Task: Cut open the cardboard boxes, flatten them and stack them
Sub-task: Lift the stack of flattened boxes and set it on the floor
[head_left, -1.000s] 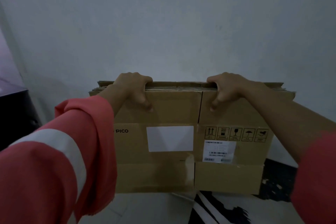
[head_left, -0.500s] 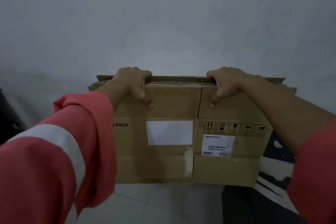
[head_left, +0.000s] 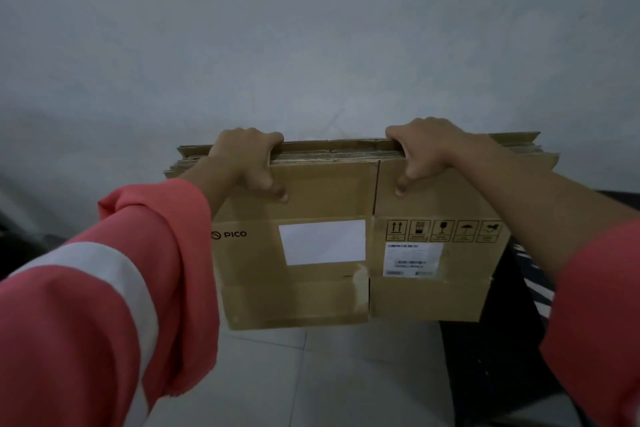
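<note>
Both hands' fingers (head_left: 258,142) curl over the top edge of the upright flattened boxes (head_left: 353,250), clamping them.

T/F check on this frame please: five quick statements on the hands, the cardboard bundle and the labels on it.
1. The left hand and right hand both grip the top edge of the bundle of flattened brown cardboard boxes. True.
2. The bundle lies flat. False: it is held upright, on edge.
3. The plain white rectangular label sits left of the printed barcode label. True.
4. The row of black handling symbols is below the left hand. False: it is on the right half, below the right hand.
5. The left hand holds a knife. False: no knife shows; it grips only cardboard.
</note>
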